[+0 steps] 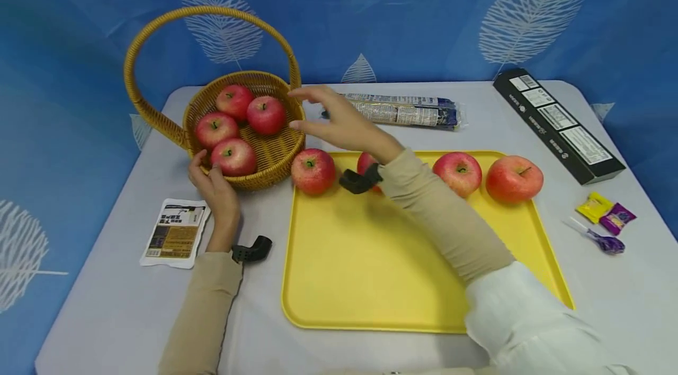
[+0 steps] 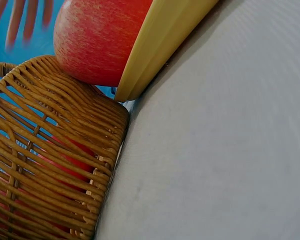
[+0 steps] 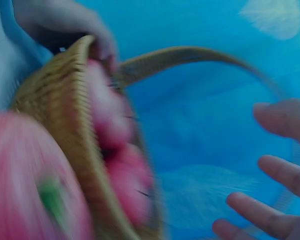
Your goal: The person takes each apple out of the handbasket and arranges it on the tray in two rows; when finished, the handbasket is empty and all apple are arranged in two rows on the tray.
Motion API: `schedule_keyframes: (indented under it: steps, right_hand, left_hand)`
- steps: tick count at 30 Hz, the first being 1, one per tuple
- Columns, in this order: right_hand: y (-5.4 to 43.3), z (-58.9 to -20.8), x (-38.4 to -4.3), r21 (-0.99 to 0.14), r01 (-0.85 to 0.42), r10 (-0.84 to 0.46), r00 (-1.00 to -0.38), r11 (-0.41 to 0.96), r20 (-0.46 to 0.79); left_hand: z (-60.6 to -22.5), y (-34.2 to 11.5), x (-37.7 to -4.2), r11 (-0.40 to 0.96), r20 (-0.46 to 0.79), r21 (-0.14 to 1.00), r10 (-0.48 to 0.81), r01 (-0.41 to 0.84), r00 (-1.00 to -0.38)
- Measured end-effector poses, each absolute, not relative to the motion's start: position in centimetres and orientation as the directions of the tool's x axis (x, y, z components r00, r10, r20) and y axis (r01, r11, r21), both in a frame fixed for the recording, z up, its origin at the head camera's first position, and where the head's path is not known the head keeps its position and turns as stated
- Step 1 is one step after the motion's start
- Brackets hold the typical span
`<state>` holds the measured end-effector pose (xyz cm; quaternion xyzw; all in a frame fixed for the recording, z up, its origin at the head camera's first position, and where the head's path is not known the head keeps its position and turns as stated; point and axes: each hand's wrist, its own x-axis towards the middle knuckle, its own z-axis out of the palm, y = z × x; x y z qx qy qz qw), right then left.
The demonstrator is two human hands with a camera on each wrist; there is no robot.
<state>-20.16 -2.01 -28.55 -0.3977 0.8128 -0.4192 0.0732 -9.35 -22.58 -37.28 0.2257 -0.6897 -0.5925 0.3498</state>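
Basket (image 1: 278, 148): wicker, one tall handle (image 1: 212, 10), upright on the left of the table (image 1: 259, 328). Contents, four apples: a back apple (image 1: 235, 102), a right apple (image 1: 266, 115), a left apple (image 1: 217, 129) and a front apple (image 1: 233, 157). Bare wicker shows at the right of its floor.

Left hand (image 1: 216, 191): at the basket's near left side, gripping the rim beside the front apple.

Right hand (image 1: 344, 122): empty, fingers spread, thumb apart, near the basket's right rim. The right wrist view is blurred; whether a fingertip brushes the wicker cannot be told.

Tray (image 1: 344, 269): yellow, flat, right of the basket. Four apples along its far edge: a corner apple (image 1: 313, 171) just beside the basket, a half-hidden apple (image 1: 364, 162) behind the right wrist, a third apple (image 1: 457, 173) and a far right apple (image 1: 514, 179).

Surroundings: flat packet (image 1: 175, 232), left; long packets (image 1: 402, 113), back; black box (image 1: 558, 125), yellow sweet (image 1: 594, 207), purple sweet (image 1: 617, 218) and lollipop (image 1: 609, 244), right.

Step, as judged: filling the basket with apples, about half done. Next move, as judged: calls for the right hand to close round the corner apple, the nearest, while the left steadies the rim.
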Motion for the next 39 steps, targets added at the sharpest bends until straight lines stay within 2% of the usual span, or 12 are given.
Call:
schedule_keyframes:
  steps: [3, 8, 14, 19, 24, 27, 32, 39]
  right_hand:
    - [-6.5, -30.2, -20.7, -0.757, -0.536, -0.734, -0.67, 0.373, 0.113]
    - [-11.5, -32.6, -20.9, -0.737, -0.498, -0.776, -0.628, 0.457, -0.056]
    - [-14.3, -33.4, -21.0, -0.724, -0.487, -0.792, -0.596, 0.488, -0.133]
    - [-15.5, -33.9, -20.8, -0.698, -0.51, -0.82, -0.538, 0.503, -0.197]
    - [-15.8, -34.3, -20.5, -0.666, -0.569, -0.841, -0.513, 0.482, -0.17]
    - [-15.3, -34.3, -20.6, -0.672, -0.563, -0.838, -0.521, 0.48, -0.162]
    - [-14.5, -34.0, -20.6, -0.739, -0.503, -0.833, -0.534, 0.448, -0.141]
    - [-12.6, -32.7, -20.3, -0.857, -0.393, -0.844, -0.53, 0.332, -0.084]
  left_hand:
    - [-37.3, -22.5, -9.5, 0.202, 0.217, 0.974, -0.723, 0.1, -0.656]
    - [-37.1, -22.4, -9.5, 0.213, 0.218, 0.973, -0.723, 0.09, -0.655]
    - [-37.0, -22.4, -9.7, 0.211, 0.219, 0.973, -0.73, 0.091, -0.647]
    - [-36.8, -22.3, -9.8, 0.219, 0.215, 0.973, -0.741, 0.074, -0.636]
    - [-38.1, -23.3, -10.2, 0.218, 0.221, 0.972, -0.745, 0.082, -0.63]
    - [-39.4, -24.0, -10.6, 0.226, 0.221, 0.971, -0.746, 0.072, -0.629]
    - [-40.0, -24.3, -10.8, 0.255, 0.231, 0.965, -0.744, 0.053, -0.627]
    - [-39.8, -24.3, -10.7, 0.269, 0.234, 0.962, -0.747, 0.039, -0.623]
